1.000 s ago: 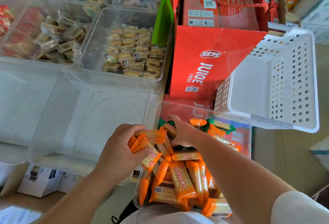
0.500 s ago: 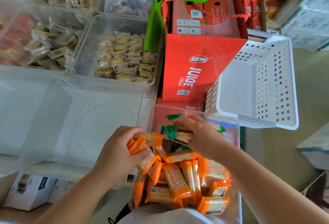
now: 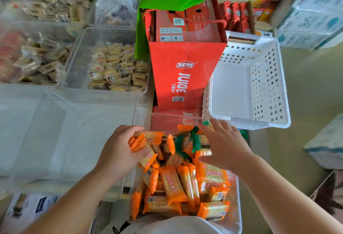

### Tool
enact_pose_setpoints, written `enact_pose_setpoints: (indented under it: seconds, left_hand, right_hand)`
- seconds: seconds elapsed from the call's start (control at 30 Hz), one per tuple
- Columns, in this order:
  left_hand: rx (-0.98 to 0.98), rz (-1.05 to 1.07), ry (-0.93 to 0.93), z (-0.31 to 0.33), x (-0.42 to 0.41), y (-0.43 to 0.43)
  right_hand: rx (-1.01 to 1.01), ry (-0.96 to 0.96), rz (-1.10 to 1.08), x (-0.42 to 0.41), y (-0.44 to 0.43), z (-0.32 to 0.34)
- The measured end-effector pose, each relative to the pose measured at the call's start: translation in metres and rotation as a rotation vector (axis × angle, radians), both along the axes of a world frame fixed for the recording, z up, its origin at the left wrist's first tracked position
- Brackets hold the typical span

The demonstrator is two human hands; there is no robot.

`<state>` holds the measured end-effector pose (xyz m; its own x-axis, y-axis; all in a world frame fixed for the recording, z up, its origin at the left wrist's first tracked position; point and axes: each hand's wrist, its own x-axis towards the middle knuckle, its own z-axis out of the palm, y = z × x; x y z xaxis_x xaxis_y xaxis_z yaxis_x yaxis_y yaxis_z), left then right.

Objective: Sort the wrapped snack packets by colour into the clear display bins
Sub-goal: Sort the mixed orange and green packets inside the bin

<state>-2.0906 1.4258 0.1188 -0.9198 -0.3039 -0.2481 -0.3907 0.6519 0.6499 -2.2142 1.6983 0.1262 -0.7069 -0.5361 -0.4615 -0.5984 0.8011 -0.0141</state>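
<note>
A clear bin [image 3: 235, 220] right in front of me is full of orange-wrapped cracker packets [image 3: 174, 187], with a few green-wrapped packets [image 3: 193, 141] at its far end. My left hand [image 3: 118, 152] grips a bunch of orange packets [image 3: 143, 140] over the bin's left rim. My right hand [image 3: 224, 144] hovers over the far end with fingers spread, its palm just above the green packets and nothing held in it.
An empty clear bin [image 3: 65, 141] lies to the left. Behind it, clear bins [image 3: 79, 57] hold tan wrapped snacks. A red juice carton [image 3: 183, 74] stands just beyond the near bin. A white perforated basket [image 3: 248, 88] sits at the right.
My right hand has let go of the green packets it pinched half a second ago and spread its fingers, shifting right. My left hand keeps its bunch of orange packets.
</note>
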Motion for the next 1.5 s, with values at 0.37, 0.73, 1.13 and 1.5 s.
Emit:
enact_pose_setpoints:
  seconds: [0.37, 0.73, 1.13, 1.5]
  left_hand:
    - [0.052, 0.178, 0.085, 0.002, 0.017, -0.008]
    - [0.135, 0.23, 0.098, -0.003, 0.03, -0.013]
    - [0.131, 0.208, 0.092, -0.001, 0.027, -0.014]
    - [-0.001, 0.037, 0.115, 0.011, -0.009, -0.008]
  right_hand:
    - [-0.276, -0.277, -0.087, 0.005, -0.114, -0.055]
    - [-0.049, -0.131, -0.09, 0.006, -0.123, -0.088]
    - [-0.036, -0.16, -0.105, 0.015, -0.127, -0.095]
    - [-0.095, -0.082, -0.202, 0.007, -0.045, 0.001]
